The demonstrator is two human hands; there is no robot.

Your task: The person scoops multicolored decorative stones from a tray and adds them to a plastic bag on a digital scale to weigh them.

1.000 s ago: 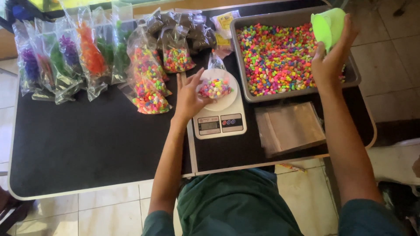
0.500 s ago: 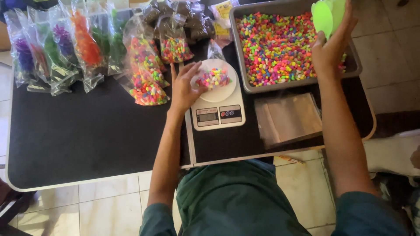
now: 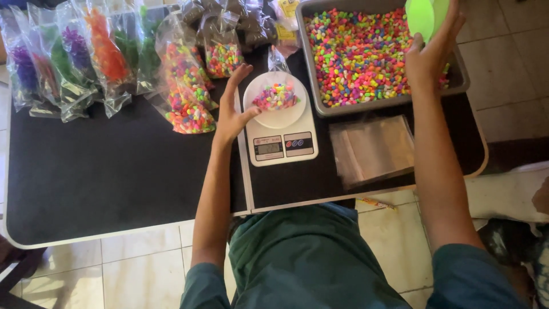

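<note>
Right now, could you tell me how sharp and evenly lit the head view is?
Head view: soft, even daylight; glare on the clear bags; green scoop in the right hand cropped at the top edge; scale display too small to read.

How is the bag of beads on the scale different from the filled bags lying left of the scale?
The bag on the scale holds only a small heap and stands open; the filled bags bulge with beads and lie on their sides. The first sits on the white kitchen scale beside the left hand; the others rest on the black table. Both are clear plastic holding mixed neon beads.
</note>
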